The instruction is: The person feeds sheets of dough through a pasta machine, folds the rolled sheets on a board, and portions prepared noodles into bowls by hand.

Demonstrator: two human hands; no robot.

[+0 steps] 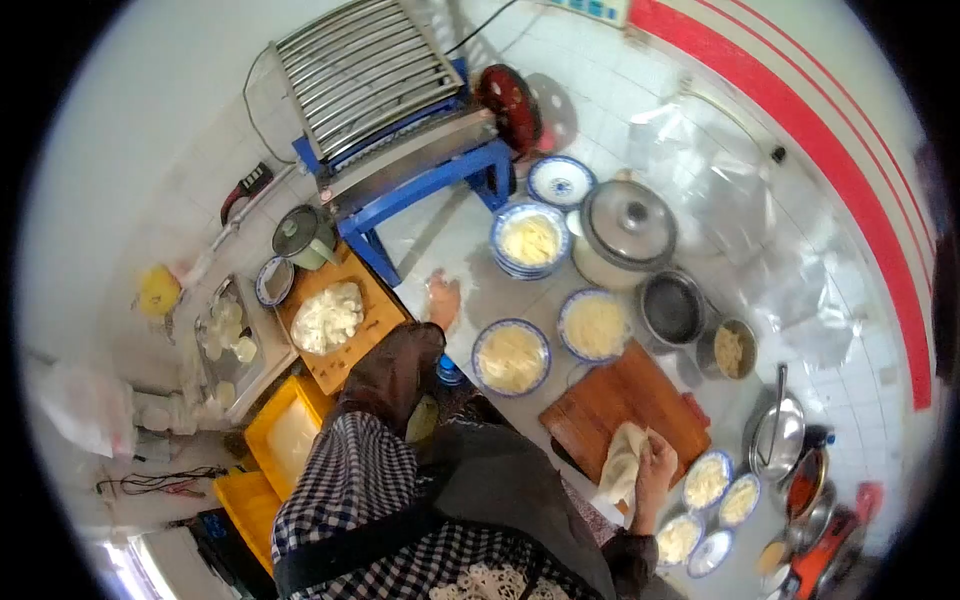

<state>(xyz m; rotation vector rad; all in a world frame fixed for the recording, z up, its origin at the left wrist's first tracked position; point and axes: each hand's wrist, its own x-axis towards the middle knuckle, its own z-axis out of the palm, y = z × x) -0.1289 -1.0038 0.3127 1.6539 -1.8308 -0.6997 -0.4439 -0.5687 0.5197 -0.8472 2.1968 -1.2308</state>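
The right hand [655,468] has its fingers curled closed around a pinch of the cloth [624,458]; the fingertips are partly lost in its folds. That cloth hangs below and left of them, over the near edge of the brown board [615,400], hiding part of that edge. The left hand [442,300] rests on the counter [420,232], blurred (I cannot tell how far its fingers open, or whether they hold anything). Beyond the right fingers, bare board runs to its far edge; just right of them, small bowls [711,553] crowd close. Bare counter lies beyond the left fingers, up to the blue frame [420,188].
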